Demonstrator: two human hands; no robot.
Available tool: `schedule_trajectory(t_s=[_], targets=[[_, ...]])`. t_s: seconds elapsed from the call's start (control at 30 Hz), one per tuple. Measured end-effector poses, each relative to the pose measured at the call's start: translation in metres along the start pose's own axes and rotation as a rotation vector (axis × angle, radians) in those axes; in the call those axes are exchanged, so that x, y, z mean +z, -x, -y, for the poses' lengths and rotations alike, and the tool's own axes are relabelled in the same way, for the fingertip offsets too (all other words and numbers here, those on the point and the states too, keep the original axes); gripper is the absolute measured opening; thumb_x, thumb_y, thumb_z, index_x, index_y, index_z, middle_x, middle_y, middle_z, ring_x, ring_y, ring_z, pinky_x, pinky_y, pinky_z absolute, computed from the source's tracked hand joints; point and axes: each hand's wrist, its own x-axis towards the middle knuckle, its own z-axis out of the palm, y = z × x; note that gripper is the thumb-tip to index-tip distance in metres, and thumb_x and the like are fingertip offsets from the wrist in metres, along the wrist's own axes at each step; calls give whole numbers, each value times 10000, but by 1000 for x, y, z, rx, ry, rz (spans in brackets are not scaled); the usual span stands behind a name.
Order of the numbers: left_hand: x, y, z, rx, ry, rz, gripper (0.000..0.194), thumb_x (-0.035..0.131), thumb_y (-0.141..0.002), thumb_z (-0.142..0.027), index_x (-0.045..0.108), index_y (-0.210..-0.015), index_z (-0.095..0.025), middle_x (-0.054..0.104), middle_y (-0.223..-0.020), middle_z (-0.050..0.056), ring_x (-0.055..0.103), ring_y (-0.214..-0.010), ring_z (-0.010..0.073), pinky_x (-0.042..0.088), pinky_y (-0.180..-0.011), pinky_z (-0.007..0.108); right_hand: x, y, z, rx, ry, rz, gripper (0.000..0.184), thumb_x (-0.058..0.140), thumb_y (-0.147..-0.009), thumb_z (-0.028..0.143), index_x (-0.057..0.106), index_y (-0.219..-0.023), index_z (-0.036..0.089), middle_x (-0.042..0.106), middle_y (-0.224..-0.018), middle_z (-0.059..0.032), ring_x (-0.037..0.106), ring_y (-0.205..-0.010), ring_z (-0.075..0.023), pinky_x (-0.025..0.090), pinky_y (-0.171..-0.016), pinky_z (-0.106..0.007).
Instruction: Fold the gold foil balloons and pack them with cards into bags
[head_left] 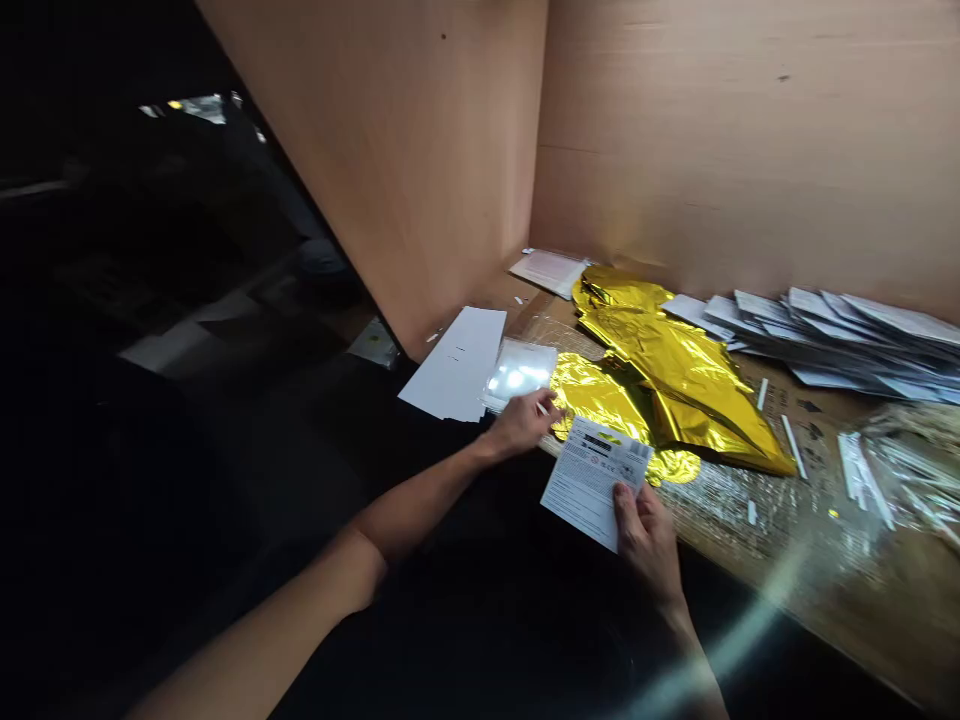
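Note:
My right hand grips a white printed card at its lower right corner, thumb on top. The card bears small text, a barcode and a slot through which gold shows. My left hand is closed with its fingers curled by the near edge of the gold foil; what they pinch, if anything, I cannot make out. Crumpled gold foil pieces, looking like flat foil balloons, lie just beyond both hands. Close to my left hand are a shiny clear plastic sleeve and white slotted cards.
Stacked white cards lean along the back right. White sticks and clear plastic bags lie at the right on the plastic-covered tabletop. A pale packet rests in the back corner. Brown board walls close off the left and back.

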Motion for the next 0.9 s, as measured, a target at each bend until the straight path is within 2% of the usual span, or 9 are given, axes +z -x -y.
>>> schedule_trajectory(t_s=[0.07,0.1,0.17,0.27,0.37,0.43,0.5,0.7,0.9], targets=[[-44,-27,6,-101,-449,-304,609,775,-864,-579,642,-1254,-131,665,-1338,228,605,-1307,384,478,-1081,477,-7,4,-9,51,-44,8,533,759,-902,610,723,-1258,215,805,-1189,-141,775,-1050,-376,667,-817,-467],[-65,-39,9,-185,-594,-355,702,846,-785,-585,639,-1255,-107,617,-1409,269,545,-1377,430,443,-1118,508,-10,5,-13,76,-64,23,527,781,-886,590,730,-1252,214,809,-1181,-141,781,-1042,-378,671,-822,-475],[-100,-59,16,-329,-678,-301,697,930,-683,-533,674,-1168,-102,629,-1393,283,553,-1362,447,443,-1107,499,-16,7,-19,113,-91,37,534,813,-858,551,738,-1263,211,816,-1165,-139,790,-1028,-380,675,-835,-484],[-131,-73,26,-384,-582,-161,380,929,-692,-395,708,-883,-151,761,-1061,179,701,-1093,348,519,-936,387,-20,8,-25,150,-111,0,601,824,-843,508,708,-1356,215,822,-1154,-123,797,-1020,-372,676,-855,-480],[-144,-73,33,-338,-480,-165,232,780,-861,-354,676,-763,-171,725,-772,82,706,-808,233,517,-744,305,-22,8,-24,142,-142,-72,665,828,-831,483,672,-1421,219,820,-1169,-113,797,-1024,-365,672,-874,-468],[-146,-70,35,-301,-396,-181,270,603,-992,-346,681,-810,-164,693,-715,52,665,-692,175,499,-673,272,-24,8,-19,125,-169,-99,687,833,-819,469,662,-1435,219,817,-1182,-115,795,-1032,-369,668,-884,-467],[-147,-68,37,-267,-322,-191,322,493,-1046,-326,676,-843,-155,674,-705,37,633,-647,142,492,-650,250,-24,8,-14,113,-189,-97,703,836,-813,473,656,-1443,219,817,-1179,-121,793,-1032,-375,665,-884,-473],[-160,-77,36,-159,-227,-260,330,649,-966,-307,606,-668,-171,599,-662,8,568,-672,134,464,-657,230,-20,9,-5,101,-201,-75,724,843,-809,540,666,-1431,214,818,-1152,-135,788,-1021,-389,654,-891,-503],[-180,-93,25,-107,-114,-382,360,595,-1015,-445,714,-846,-150,681,-774,35,581,-635,118,475,-651,242,-18,11,-6,87,-179,-103,679,824,-820,559,696,-1387,209,828,-1092,-138,793,-972,-401,652,-876,-529]])
